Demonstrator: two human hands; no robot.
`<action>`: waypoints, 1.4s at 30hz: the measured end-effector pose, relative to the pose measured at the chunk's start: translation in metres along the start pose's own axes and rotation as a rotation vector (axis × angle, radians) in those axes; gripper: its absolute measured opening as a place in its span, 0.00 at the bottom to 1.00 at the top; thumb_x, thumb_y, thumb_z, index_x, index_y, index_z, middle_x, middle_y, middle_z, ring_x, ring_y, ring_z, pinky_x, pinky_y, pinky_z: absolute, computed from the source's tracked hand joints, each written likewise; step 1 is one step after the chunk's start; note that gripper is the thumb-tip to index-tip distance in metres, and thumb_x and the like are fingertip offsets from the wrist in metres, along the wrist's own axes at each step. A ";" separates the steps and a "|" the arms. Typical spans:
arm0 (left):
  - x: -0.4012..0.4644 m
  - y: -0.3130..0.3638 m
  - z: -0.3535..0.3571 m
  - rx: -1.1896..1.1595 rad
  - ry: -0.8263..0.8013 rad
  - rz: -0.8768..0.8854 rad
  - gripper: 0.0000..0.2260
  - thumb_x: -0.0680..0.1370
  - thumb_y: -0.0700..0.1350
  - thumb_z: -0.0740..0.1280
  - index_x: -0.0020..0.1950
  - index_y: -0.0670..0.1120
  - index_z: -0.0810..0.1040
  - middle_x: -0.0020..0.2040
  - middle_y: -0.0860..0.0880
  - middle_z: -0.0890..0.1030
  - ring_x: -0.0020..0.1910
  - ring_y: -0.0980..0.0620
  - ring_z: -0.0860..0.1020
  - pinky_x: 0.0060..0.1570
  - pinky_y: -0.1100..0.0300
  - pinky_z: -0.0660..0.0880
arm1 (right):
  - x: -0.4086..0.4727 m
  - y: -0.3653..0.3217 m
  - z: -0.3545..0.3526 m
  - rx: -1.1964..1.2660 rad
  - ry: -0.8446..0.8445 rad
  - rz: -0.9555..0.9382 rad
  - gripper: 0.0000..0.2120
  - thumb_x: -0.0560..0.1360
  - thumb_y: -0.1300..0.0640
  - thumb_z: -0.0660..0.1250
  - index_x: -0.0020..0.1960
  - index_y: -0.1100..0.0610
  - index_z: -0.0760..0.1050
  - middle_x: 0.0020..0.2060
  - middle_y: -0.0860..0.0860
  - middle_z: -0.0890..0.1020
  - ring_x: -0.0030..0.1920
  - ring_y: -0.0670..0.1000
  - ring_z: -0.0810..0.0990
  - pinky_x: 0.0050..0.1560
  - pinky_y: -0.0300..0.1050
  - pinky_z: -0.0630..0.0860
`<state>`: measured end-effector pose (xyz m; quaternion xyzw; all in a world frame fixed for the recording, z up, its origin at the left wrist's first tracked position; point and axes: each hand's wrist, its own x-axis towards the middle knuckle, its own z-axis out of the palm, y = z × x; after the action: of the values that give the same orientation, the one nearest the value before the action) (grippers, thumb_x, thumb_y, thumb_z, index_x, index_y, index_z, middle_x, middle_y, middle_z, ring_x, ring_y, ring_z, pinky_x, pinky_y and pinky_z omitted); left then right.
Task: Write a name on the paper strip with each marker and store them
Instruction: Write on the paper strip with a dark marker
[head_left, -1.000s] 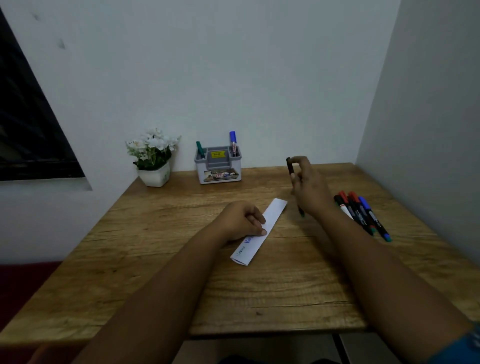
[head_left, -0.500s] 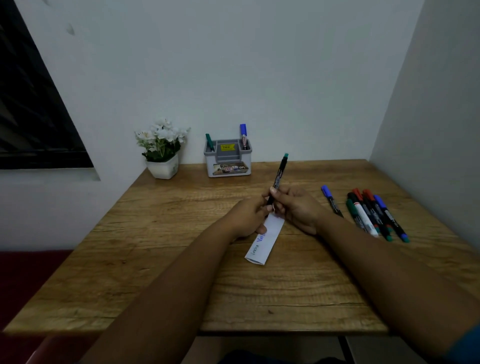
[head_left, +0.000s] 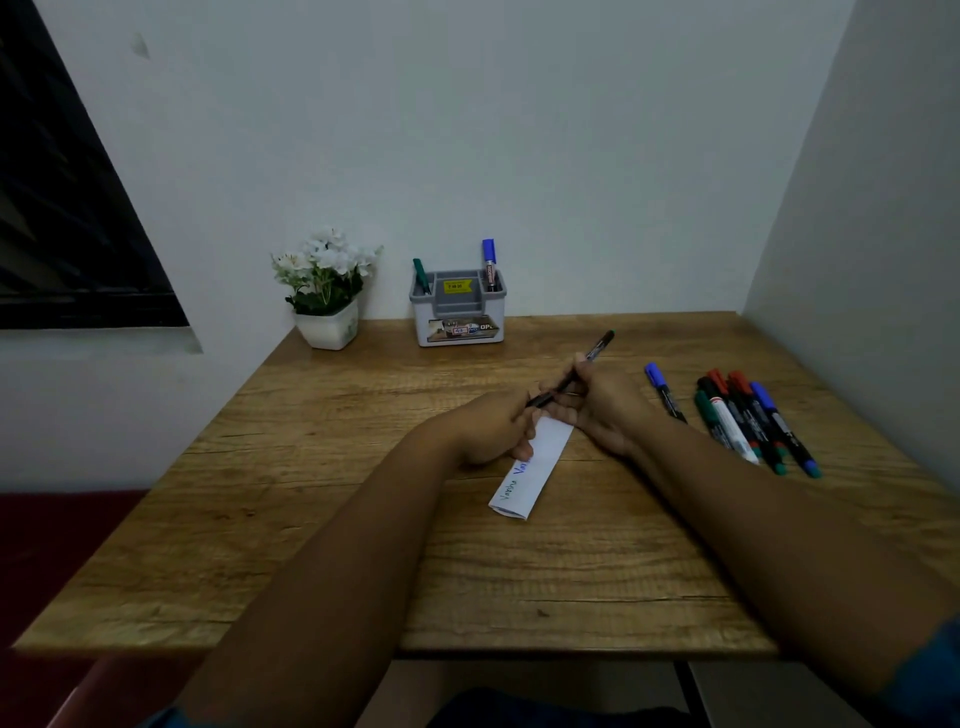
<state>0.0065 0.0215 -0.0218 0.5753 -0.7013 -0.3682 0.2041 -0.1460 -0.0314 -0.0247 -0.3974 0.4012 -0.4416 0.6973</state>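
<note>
A white paper strip (head_left: 535, 470) lies at the middle of the wooden desk (head_left: 363, 467), with two names written on its near end. My right hand (head_left: 597, 402) grips a thin black marker (head_left: 597, 347) with a green end, tilted up to the right. My left hand (head_left: 496, 426) rests on the strip and pinches the marker's lower end. A loose blue marker (head_left: 662, 389) lies right of my hands. Further right, several markers (head_left: 748, 421) lie side by side. The grey pen holder (head_left: 457, 312) at the back wall holds a green marker (head_left: 421, 275) and a blue marker (head_left: 489, 262).
A white pot of white flowers (head_left: 327, 291) stands left of the holder. Walls close the desk at the back and on the right. A dark window (head_left: 62, 218) is on the left wall.
My right hand brought the marker from the back right over to the strip, and my left hand's fingers came up to its lower end. The marker now tilts lower to the right.
</note>
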 end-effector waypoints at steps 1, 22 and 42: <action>-0.001 -0.001 -0.001 -0.045 -0.010 -0.019 0.08 0.85 0.45 0.53 0.47 0.49 0.68 0.47 0.47 0.79 0.41 0.55 0.82 0.42 0.63 0.78 | 0.002 -0.002 -0.002 0.049 0.027 0.021 0.13 0.84 0.54 0.55 0.46 0.61 0.71 0.41 0.60 0.82 0.43 0.55 0.83 0.43 0.48 0.82; -0.008 -0.030 -0.027 -0.268 -0.093 0.035 0.25 0.71 0.29 0.72 0.60 0.45 0.65 0.57 0.46 0.81 0.55 0.54 0.80 0.56 0.61 0.77 | -0.013 0.004 -0.016 -0.953 -0.324 -0.449 0.06 0.71 0.67 0.70 0.44 0.59 0.82 0.40 0.50 0.85 0.44 0.44 0.82 0.48 0.39 0.78; -0.002 -0.030 -0.030 -0.203 -0.136 0.031 0.26 0.71 0.30 0.73 0.60 0.47 0.65 0.57 0.47 0.80 0.54 0.55 0.79 0.56 0.59 0.77 | -0.010 0.006 -0.017 -1.018 -0.331 -0.469 0.01 0.70 0.66 0.73 0.42 0.62 0.82 0.40 0.53 0.85 0.46 0.51 0.83 0.50 0.42 0.78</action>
<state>0.0485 0.0130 -0.0249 0.5146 -0.6815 -0.4722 0.2188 -0.1622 -0.0240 -0.0344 -0.8244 0.3498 -0.2677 0.3553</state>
